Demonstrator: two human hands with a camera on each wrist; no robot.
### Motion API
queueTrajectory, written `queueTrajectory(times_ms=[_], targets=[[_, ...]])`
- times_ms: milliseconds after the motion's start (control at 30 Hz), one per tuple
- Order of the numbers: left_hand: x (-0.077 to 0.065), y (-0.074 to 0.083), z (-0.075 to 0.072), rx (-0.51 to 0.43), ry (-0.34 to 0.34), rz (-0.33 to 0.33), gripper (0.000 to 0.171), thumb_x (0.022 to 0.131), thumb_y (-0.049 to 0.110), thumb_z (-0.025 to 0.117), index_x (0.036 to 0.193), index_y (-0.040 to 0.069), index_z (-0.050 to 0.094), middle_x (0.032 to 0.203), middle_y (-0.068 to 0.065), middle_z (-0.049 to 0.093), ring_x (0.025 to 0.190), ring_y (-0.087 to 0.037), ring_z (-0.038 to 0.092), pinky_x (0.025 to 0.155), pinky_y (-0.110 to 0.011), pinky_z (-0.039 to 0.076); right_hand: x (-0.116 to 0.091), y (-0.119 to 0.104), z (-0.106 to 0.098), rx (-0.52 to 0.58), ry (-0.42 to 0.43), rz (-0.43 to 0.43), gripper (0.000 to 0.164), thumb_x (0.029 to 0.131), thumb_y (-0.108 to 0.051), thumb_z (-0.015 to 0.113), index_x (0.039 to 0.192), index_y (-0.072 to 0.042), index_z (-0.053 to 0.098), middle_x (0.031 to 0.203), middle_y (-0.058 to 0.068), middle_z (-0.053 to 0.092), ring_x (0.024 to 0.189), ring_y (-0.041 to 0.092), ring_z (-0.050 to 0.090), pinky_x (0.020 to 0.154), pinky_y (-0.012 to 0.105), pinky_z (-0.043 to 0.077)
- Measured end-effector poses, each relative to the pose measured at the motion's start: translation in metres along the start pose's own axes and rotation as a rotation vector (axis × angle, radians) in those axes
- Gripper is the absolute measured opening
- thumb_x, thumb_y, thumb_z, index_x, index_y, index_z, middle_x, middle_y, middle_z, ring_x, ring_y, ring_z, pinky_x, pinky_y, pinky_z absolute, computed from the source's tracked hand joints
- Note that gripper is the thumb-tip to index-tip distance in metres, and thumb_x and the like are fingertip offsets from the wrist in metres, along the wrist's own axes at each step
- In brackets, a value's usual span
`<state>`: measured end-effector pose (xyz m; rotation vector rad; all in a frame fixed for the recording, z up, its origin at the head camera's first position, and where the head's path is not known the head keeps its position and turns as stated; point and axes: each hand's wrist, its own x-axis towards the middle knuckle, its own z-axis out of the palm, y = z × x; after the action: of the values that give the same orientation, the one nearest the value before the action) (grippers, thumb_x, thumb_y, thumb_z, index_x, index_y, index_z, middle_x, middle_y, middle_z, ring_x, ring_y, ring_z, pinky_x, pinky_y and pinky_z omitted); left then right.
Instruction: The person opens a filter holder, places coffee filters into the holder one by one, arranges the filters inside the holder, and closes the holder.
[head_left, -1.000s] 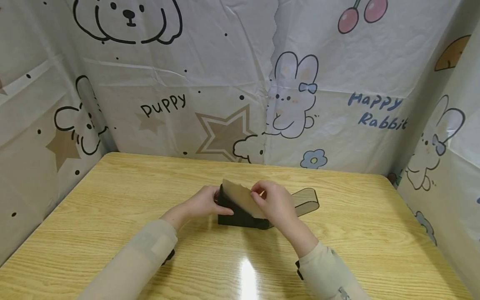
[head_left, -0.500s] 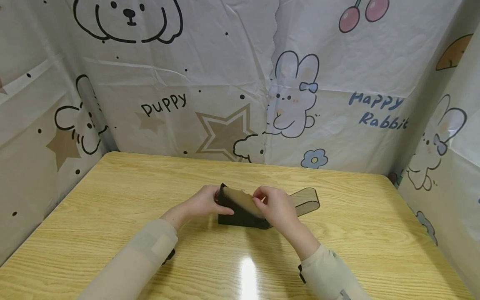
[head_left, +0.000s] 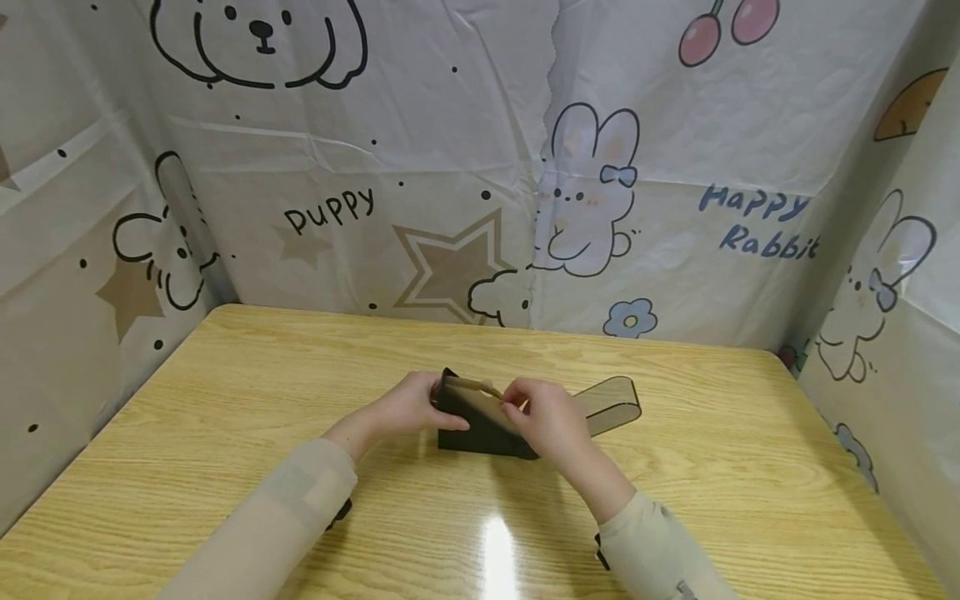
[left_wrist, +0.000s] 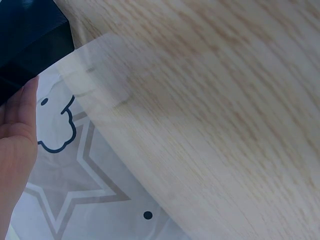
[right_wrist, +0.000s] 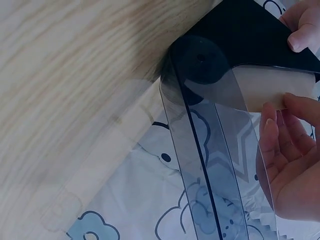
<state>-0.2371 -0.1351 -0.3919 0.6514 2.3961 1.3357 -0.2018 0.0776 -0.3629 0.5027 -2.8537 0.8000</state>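
Note:
A black wedge-sided box point(head_left: 483, 437) with a hinged clear lid point(head_left: 613, 402) sits in the middle of the table. The lid is swung out to the right. My left hand point(head_left: 401, 408) grips the box's left end, thumb along the near side and fingers behind. In the left wrist view, the fingers of that hand lie against the black box point(left_wrist: 35, 42). Between thumb and forefinger, my right hand point(head_left: 551, 415) pinches the upper edge of brown paper point(right_wrist: 272, 87), perhaps coffee filters. Most of the paper is down inside the box, its lower part hidden.
The box stands on a wood-grain table point(head_left: 300, 358). Behind and on both sides hangs a pale curtain point(head_left: 420, 100) printed with cartoon rabbits and puppies. A bright reflection lies on the near tabletop.
The brown paper has gone down into the box, from sticking up above its rim to mostly inside. My right hand keeps its pinch on it; my left hand stays on the box.

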Motion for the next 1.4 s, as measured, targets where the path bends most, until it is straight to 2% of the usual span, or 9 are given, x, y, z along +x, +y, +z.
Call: queueTrajectory(times_ms=[333, 433, 533, 667, 767, 867, 1033, 1167, 1400], targets=[[-0.001, 0.001, 0.001, 0.006, -0.007, -0.013, 0.027, 0.079, 0.019, 0.076, 0.099, 0.008, 0.062, 0.092, -0.003, 0.069, 0.078, -0.009, 0.059, 0.070, -0.026, 0.049, -0.005, -0.001, -0.017, -0.033, 0.002, 0.044, 0.007, 0.086, -0.019, 0.067, 0.088, -0.012, 0.069, 0.086, 0.000, 0.068, 0.067, 0.010, 0.058, 0.056, 0.025, 0.045], [-0.002, 0.001, 0.001, 0.015, -0.011, -0.014, 0.025, 0.079, 0.020, 0.075, 0.097, 0.008, 0.062, 0.089, -0.002, 0.068, 0.075, -0.009, 0.057, 0.069, -0.026, 0.048, -0.011, 0.002, -0.039, -0.046, 0.035, 0.056, 0.015, 0.087, -0.023, 0.066, 0.096, -0.010, 0.068, 0.094, 0.004, 0.069, 0.080, 0.019, 0.063, 0.066, 0.033, 0.050], [-0.002, 0.003, 0.000, 0.029, -0.004, -0.016, 0.024, 0.079, 0.020, 0.075, 0.095, 0.008, 0.061, 0.087, -0.002, 0.068, 0.074, -0.009, 0.056, 0.068, -0.026, 0.048, -0.016, 0.012, -0.065, -0.051, 0.046, 0.045, 0.031, 0.086, -0.026, 0.067, 0.109, -0.006, 0.064, 0.110, 0.011, 0.066, 0.105, 0.030, 0.059, 0.087, 0.045, 0.048], [-0.001, 0.004, -0.002, 0.044, 0.005, -0.013, 0.024, 0.079, 0.019, 0.075, 0.095, 0.008, 0.061, 0.088, -0.002, 0.069, 0.075, -0.009, 0.058, 0.069, -0.026, 0.048, -0.022, 0.036, -0.091, -0.076, -0.060, 0.051, 0.058, 0.082, -0.030, 0.072, 0.128, 0.000, 0.051, 0.131, 0.020, 0.052, 0.125, 0.040, 0.042, 0.102, 0.055, 0.035], [-0.001, 0.004, -0.003, 0.040, -0.004, -0.010, 0.024, 0.079, 0.019, 0.075, 0.096, 0.008, 0.062, 0.090, -0.003, 0.069, 0.077, -0.009, 0.059, 0.071, -0.026, 0.049, -0.027, 0.053, -0.101, -0.077, -0.195, 0.073, 0.070, 0.080, -0.027, 0.074, 0.133, 0.004, 0.042, 0.133, 0.026, 0.047, 0.123, 0.044, 0.043, 0.099, 0.056, 0.037], [0.000, 0.003, -0.002, 0.038, -0.011, -0.008, 0.025, 0.079, 0.019, 0.075, 0.097, 0.008, 0.062, 0.091, -0.003, 0.069, 0.078, -0.009, 0.060, 0.072, -0.026, 0.050, -0.029, 0.065, -0.102, -0.038, -0.284, 0.098, 0.065, 0.080, -0.024, 0.073, 0.129, 0.006, 0.044, 0.123, 0.026, 0.054, 0.111, 0.041, 0.052, 0.091, 0.051, 0.044], [0.000, 0.002, -0.001, 0.040, -0.007, -0.012, 0.026, 0.079, 0.020, 0.076, 0.098, 0.008, 0.061, 0.092, -0.003, 0.069, 0.079, -0.009, 0.060, 0.072, -0.025, 0.050, -0.028, 0.070, -0.097, 0.040, -0.278, 0.100, 0.044, 0.081, -0.020, 0.072, 0.114, 0.001, 0.051, 0.104, 0.015, 0.060, 0.095, 0.027, 0.056, 0.079, 0.041, 0.047], [0.000, 0.002, 0.000, 0.040, 0.000, -0.017, 0.026, 0.079, 0.020, 0.076, 0.098, 0.008, 0.061, 0.092, -0.003, 0.069, 0.079, -0.009, 0.060, 0.072, -0.026, 0.049, -0.023, 0.069, -0.092, 0.119, -0.243, 0.073, 0.040, 0.081, -0.016, 0.072, 0.111, -0.001, 0.050, 0.106, 0.013, 0.059, 0.098, 0.026, 0.056, 0.081, 0.039, 0.046], [-0.002, -0.001, 0.000, 0.036, -0.003, 0.002, 0.026, 0.080, 0.020, 0.075, 0.098, 0.008, 0.061, 0.093, -0.003, 0.068, 0.078, -0.009, 0.058, 0.071, -0.026, 0.049, -0.018, 0.064, -0.071, 0.378, -0.219, 0.022, 0.043, 0.084, -0.012, 0.070, 0.117, 0.001, 0.048, 0.113, 0.019, 0.059, 0.100, 0.027, 0.059, 0.080, 0.032, 0.051]])
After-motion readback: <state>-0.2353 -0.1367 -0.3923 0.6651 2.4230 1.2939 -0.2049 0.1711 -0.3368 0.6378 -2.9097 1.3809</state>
